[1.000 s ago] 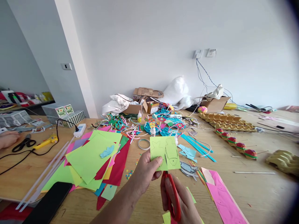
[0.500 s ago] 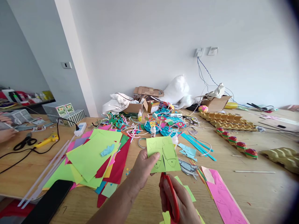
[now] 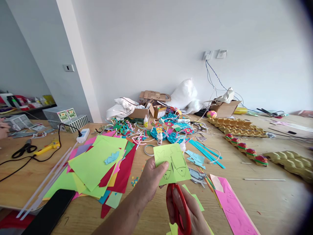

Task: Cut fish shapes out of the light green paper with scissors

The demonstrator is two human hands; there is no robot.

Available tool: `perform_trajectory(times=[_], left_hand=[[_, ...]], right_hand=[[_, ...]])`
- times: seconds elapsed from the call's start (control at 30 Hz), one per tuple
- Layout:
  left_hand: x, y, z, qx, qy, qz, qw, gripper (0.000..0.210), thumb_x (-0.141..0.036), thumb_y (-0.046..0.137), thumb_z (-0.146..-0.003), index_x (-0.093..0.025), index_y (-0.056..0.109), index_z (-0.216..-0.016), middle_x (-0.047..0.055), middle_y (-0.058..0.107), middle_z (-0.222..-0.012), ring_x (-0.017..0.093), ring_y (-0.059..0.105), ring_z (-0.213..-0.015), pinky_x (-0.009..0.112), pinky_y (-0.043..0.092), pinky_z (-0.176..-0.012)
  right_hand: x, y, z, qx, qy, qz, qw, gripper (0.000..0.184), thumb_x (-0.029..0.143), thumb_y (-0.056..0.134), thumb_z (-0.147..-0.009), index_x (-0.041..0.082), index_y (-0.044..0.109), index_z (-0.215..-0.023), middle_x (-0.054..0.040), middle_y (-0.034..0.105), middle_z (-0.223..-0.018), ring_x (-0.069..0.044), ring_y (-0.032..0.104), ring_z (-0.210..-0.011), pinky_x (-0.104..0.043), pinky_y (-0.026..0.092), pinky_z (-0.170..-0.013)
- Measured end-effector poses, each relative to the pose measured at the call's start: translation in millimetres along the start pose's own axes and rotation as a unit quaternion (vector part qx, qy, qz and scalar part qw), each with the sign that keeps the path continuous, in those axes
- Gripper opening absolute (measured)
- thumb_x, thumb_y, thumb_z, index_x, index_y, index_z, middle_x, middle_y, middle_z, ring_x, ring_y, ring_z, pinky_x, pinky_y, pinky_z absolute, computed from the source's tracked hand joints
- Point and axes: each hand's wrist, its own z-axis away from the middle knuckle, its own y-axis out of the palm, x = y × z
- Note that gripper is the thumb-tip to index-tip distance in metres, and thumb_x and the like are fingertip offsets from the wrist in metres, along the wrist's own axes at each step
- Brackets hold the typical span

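Observation:
Between thumb and fingers, my left hand [image 3: 154, 176] pinches the left side of a light green sheet of paper [image 3: 179, 156] that has two fish drawn on it in dark line. A slit runs up from the sheet's lower edge between the two fish. My right hand [image 3: 189, 209] is closed round the red handles of a pair of scissors [image 3: 187, 217] just below that edge; the blades are mostly hidden behind the paper. Green paper scraps [image 3: 197, 201] lie under my right hand. Beyond the sheet, a grey-blue paper fish [image 3: 197, 176] rests on the table.
A stack of coloured paper [image 3: 89, 166] and a black phone [image 3: 50, 212] lie to the left. On the right are a pink paper strip [image 3: 232, 205] and egg-carton pieces [image 3: 288, 164]. Glue bottles [image 3: 159, 138] stand behind my hands. Another person's hand [image 3: 3, 128] shows at the far left.
The scissors and my right hand have dropped slightly from the paper, and less blade shows in the slit. The sheet has shifted a little lower. The other person's hand has moved partly out of view.

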Motion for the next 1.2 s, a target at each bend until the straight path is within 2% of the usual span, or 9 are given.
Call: perform_trajectory(times=[0.23, 0.4, 0.5, 0.73, 0.93, 1.2], left_hand=[[1, 1.5, 0, 0.002, -0.003, 0.023, 1.0, 0.029, -0.033, 0.058, -0.074, -0.014, 0.062, -0.096, -0.003, 0.05, -0.058, 0.007, 0.04, -0.046, 0.018, 0.03, -0.041], [-1, 3.1, 2, -0.007, -0.01, 0.023, 1.0, 0.033, -0.035, 0.06, -0.071, -0.014, 0.062, -0.095, -0.002, 0.052, -0.057, 0.007, 0.04, -0.044, 0.018, 0.029, -0.039], [-1, 3.8, 2, -0.011, -0.008, 0.018, 1.0, 0.03, -0.035, 0.06, -0.07, -0.014, 0.063, -0.091, -0.003, 0.049, -0.053, 0.007, 0.037, -0.042, 0.017, 0.026, -0.038], [0, 3.7, 1, -0.001, -0.004, 0.037, 0.999, 0.03, -0.032, 0.06, -0.071, -0.013, 0.064, -0.094, 0.002, 0.062, -0.068, 0.011, 0.051, -0.055, 0.021, 0.04, -0.052], [0, 3.4, 3, -0.014, -0.012, 0.029, 0.999, 0.03, -0.033, 0.059, -0.072, -0.014, 0.064, -0.094, -0.001, 0.057, -0.058, 0.008, 0.043, -0.046, 0.018, 0.03, -0.041], [-3, 5.7, 3, -0.012, -0.023, 0.031, 0.999, 0.029, -0.032, 0.061, -0.07, -0.015, 0.066, -0.093, 0.001, 0.062, -0.063, 0.011, 0.051, -0.052, 0.019, 0.038, -0.048]], right_hand=[[-9, 2, 0, -0.021, 0.004, -0.035, 0.999, 0.048, 0.066, 0.043, -0.078, 0.02, 0.047, -0.063, 0.0055, 0.044, -0.041, -0.009, 0.033, -0.037, -0.022, 0.025, -0.039], [-18, 1, -4, -0.01, -0.02, -0.041, 0.999, 0.046, 0.063, 0.045, -0.078, 0.02, 0.044, -0.062, 0.0059, 0.044, -0.041, -0.009, 0.036, -0.037, -0.023, 0.027, -0.043], [-17, 1, -4, 0.0, -0.017, -0.044, 0.999, 0.045, 0.061, 0.044, -0.08, 0.02, 0.044, -0.062, 0.0058, 0.044, -0.042, -0.009, 0.036, -0.038, -0.023, 0.028, -0.043], [-7, 4, 0, -0.034, -0.004, -0.026, 0.999, 0.05, 0.068, 0.042, -0.076, 0.02, 0.051, -0.068, 0.0054, 0.043, -0.042, -0.01, 0.034, -0.039, -0.023, 0.026, -0.042], [-2, 2, 2, -0.04, -0.011, 0.0, 0.999, 0.05, 0.068, 0.044, -0.075, 0.021, 0.053, -0.065, 0.0043, 0.044, -0.041, -0.011, 0.036, -0.038, -0.023, 0.03, -0.041], [-7, -1, 1, -0.016, -0.003, -0.003, 1.0, 0.049, 0.068, 0.041, -0.077, 0.021, 0.049, -0.066, 0.0057, 0.043, -0.041, -0.01, 0.034, -0.038, -0.023, 0.028, -0.042]])
